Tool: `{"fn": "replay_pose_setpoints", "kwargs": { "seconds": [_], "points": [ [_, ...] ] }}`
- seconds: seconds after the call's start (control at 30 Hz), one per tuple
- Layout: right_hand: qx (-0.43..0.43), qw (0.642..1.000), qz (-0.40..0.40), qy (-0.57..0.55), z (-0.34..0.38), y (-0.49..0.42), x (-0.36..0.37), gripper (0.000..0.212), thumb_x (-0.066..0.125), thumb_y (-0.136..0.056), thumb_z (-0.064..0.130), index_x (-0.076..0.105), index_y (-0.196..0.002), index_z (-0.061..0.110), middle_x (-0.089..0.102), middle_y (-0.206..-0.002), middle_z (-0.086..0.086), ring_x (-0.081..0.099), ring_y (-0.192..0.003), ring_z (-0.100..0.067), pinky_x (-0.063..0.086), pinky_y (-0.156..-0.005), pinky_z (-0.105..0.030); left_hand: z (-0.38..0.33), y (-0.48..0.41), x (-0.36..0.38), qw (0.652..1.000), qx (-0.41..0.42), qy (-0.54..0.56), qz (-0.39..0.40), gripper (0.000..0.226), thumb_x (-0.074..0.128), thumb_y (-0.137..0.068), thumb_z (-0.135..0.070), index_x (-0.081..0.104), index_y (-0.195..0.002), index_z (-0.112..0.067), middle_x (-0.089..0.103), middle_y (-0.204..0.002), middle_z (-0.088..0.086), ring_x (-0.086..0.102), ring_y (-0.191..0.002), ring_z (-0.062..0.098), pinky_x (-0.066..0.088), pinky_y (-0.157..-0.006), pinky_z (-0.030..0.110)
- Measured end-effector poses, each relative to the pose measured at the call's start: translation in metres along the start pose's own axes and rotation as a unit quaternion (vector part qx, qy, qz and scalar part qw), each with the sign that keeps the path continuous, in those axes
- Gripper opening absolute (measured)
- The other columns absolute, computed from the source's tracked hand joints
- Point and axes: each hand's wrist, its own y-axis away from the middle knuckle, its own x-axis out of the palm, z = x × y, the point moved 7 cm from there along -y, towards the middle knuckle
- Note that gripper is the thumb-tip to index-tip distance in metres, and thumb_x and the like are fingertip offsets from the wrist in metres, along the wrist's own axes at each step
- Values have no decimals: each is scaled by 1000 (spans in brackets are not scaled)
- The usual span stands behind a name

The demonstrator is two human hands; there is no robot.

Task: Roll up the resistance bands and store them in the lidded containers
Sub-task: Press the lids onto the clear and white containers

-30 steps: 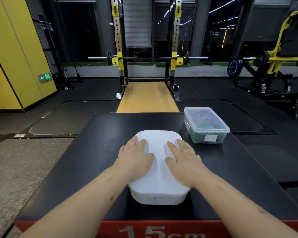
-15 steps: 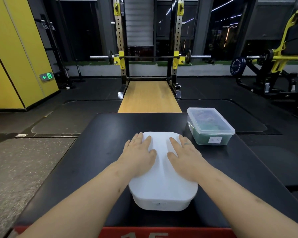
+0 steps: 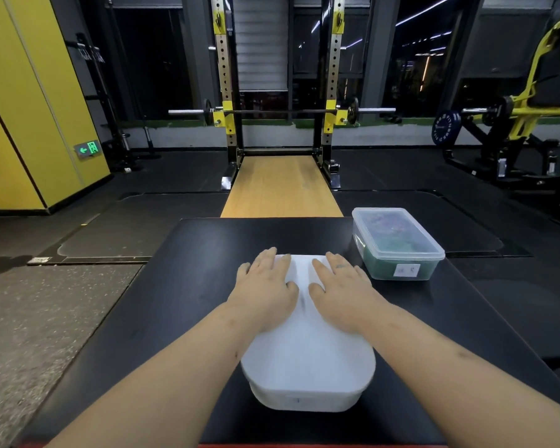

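A white lidded container [image 3: 307,360] lies in front of me on a black platform [image 3: 175,302], its lid on. My left hand [image 3: 265,292] and my right hand [image 3: 340,292] rest flat on the far half of that lid, fingers spread, palms down, holding nothing. To the right, near the platform's far corner, stands a clear lidded container [image 3: 396,242] with green and purple bands visible through its walls and a white label on its front. What is inside the white container is hidden.
The platform stands on a dark gym floor. A squat rack with a barbell [image 3: 280,111] and a wooden lifting strip [image 3: 280,189] are straight ahead. A yellow wall [image 3: 29,108] is on the left, a yellow weight machine [image 3: 514,124] on the right.
Both hands have slid forward along the white lid toward its far end. The view has tilted up a little, so the platform's red front edge has almost dropped out of frame.
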Motion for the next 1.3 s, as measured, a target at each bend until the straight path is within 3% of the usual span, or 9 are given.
{"fn": "replay_pose_setpoints", "kwargs": {
  "seconds": [0.07, 0.27, 0.37, 0.47, 0.53, 0.63, 1.03, 1.2, 1.3],
  "points": [
    [-7, 1000, 0, -6, -1, -2, 4, 62, 23, -107, 41, 10, -165, 25, -2, -174, -3, -8, -160, -16, 1, -129, -45, 0, -2, 3, 1000, 19, -6, 19, 60, 27, -105, -33, 13, -163, -21, 2, -172, 3, -5, -158, 15, -1, -127, 42],
    [-13, 1000, 3, -3, -1, -7, 10, 62, 24, -107, 42, 11, -165, 26, 0, -174, -5, -6, -160, -18, 4, -129, -45, 4, -8, 7, 999, 26, 9, 27, 60, 30, -106, -35, 16, -163, -20, 5, -172, 3, -2, -158, 16, 5, -128, 36],
    [-11, 1000, 11, 16, -1, -6, 9, 62, 24, -107, 43, 12, -164, 25, 1, -174, -6, -5, -160, -20, 3, -128, -47, 0, -10, 4, 1000, 20, 6, 22, 54, 36, -103, -35, 35, -154, -19, 25, -165, 4, 13, -155, 21, 15, -124, 34],
    [-8, 999, 25, 44, 5, -10, 3, 63, 23, -105, 41, 11, -165, 24, 2, -173, -6, -5, -159, -21, -3, -128, -51, -6, -15, -4, 1000, 9, 0, 5, 36, 41, -97, -36, 51, -127, -18, 45, -129, 0, 37, -134, 24, 30, -111, 35],
    [-22, 998, 33, 43, 10, -15, -1, 63, 22, -105, 37, 8, -165, 22, 1, -174, -3, -6, -159, -17, -5, -128, -51, -10, -19, -3, 1000, 24, -3, -4, 39, 38, -99, -32, 48, -134, -21, 45, -138, 1, 35, -139, 24, 27, -114, 37],
    [-63, 996, 21, 54, 14, -20, -1, 61, 19, -107, 31, 7, -166, 20, 0, -174, 4, -5, -159, -11, -2, -129, -46, -16, -20, 1, 998, 59, -20, 8, 55, 29, -106, -26, 25, -160, -20, 20, -169, 2, 12, -156, 16, 8, -126, 39],
    [-60, 998, 2, 22, 9, -22, 4, 61, 24, -106, 30, 12, -165, 25, 4, -174, 1, -3, -159, -12, -1, -129, -41, -13, -23, 0, 998, 57, 19, 11, 58, 35, -103, -25, 26, -161, -20, 18, -170, 3, 9, -157, 14, 7, -127, 31],
    [-1, 1000, 23, -6, -5, -4, 5, 61, 20, -107, 44, 3, -165, 33, -7, -174, 0, -12, -159, -15, -5, -129, -46, 5, -2, 5, 997, -8, -49, 52, 62, 24, -106, -45, 9, -163, -27, -4, -171, 9, -10, -158, 22, -3, -127, 46],
    [4, 1000, 17, -25, -5, 3, 7, 62, 19, -107, 49, 2, -165, 36, -10, -174, 3, -16, -158, -12, -6, -128, -47, 8, 5, 9, 998, -15, -36, 56, 63, 18, -106, -52, 1, -163, -30, -12, -171, 6, -17, -157, 19, -6, -127, 45]
  ]
}}
